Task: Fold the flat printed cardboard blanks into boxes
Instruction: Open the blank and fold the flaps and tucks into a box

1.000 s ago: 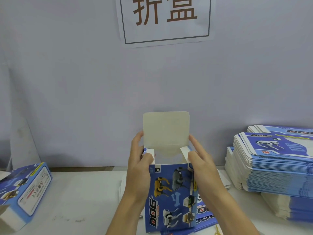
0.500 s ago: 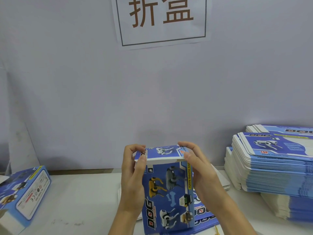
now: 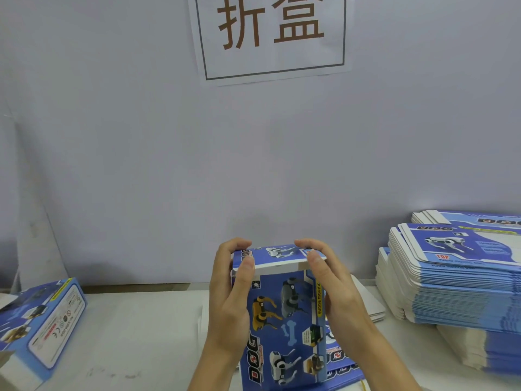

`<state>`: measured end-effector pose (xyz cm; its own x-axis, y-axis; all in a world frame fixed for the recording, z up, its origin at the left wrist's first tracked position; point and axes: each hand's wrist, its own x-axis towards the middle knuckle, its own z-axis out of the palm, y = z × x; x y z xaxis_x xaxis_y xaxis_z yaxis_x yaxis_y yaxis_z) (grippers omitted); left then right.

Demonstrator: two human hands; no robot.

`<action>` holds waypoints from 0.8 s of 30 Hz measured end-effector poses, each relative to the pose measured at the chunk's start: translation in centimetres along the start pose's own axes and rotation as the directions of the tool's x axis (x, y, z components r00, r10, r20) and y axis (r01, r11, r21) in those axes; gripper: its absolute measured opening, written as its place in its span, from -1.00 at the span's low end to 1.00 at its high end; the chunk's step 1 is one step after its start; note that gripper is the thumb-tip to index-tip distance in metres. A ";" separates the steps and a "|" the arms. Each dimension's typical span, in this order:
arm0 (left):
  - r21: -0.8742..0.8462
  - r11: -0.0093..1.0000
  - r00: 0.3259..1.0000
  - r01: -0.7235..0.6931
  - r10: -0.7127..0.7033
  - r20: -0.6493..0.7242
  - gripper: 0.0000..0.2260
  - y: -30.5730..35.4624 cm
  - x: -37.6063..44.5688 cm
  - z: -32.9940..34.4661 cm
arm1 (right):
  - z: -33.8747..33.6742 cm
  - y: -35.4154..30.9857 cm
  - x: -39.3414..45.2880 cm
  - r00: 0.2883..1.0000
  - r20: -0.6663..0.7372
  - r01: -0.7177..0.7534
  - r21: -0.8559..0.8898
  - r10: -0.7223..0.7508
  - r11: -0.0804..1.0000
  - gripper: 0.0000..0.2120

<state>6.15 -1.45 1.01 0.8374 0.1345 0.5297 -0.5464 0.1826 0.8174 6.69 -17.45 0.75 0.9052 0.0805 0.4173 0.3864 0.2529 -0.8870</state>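
Note:
A blue printed box [image 3: 284,328] with robot-dog pictures stands upright in the middle of the head view, held over the white table [image 3: 135,334]. Its top lid flap [image 3: 277,253] is folded down almost flat, with the white tuck edge still showing at the front. My left hand [image 3: 229,300] grips the box's left side, fingers curled over the lid's back edge and thumb on its front corner. My right hand [image 3: 335,292] grips the right side the same way, thumb pressing the lid's right front corner.
A tall stack of flat blue blanks [image 3: 456,277] fills the right side, with another pile [image 3: 479,351] below it. A folded box [image 3: 42,325] lies on its side at the left. Flat blanks [image 3: 346,368] lie under the held box. A wall with a paper sign [image 3: 270,35] rises behind.
The lid flap, upright one second ago, has been folded down over the box top. Both hands slid up to the top corners and curled over the lid.

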 end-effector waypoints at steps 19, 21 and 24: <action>0.037 0.997 0.994 0.074 -0.077 0.074 -0.67 -0.2 -0.2 -1.0 | -0.5 0.5 0.0 0.992 0.070 -0.109 0.078 0.103 0.991 -0.61; 0.050 0.996 0.993 0.077 -0.081 0.081 -0.65 -0.1 -0.2 -1.1 | -0.6 0.5 0.0 0.992 0.080 -0.102 0.072 0.097 0.992 -0.56; 0.074 0.997 0.997 0.025 -0.030 0.074 -0.69 -0.3 -0.3 -1.3 | -0.7 0.7 0.0 0.996 0.052 -0.069 0.054 0.066 0.996 -0.58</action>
<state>6.10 -0.28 0.30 0.8524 0.0562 0.5199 -0.5228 0.1133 0.8449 7.07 -17.96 0.03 0.9184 0.1470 0.3673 0.3128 0.2984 -0.9017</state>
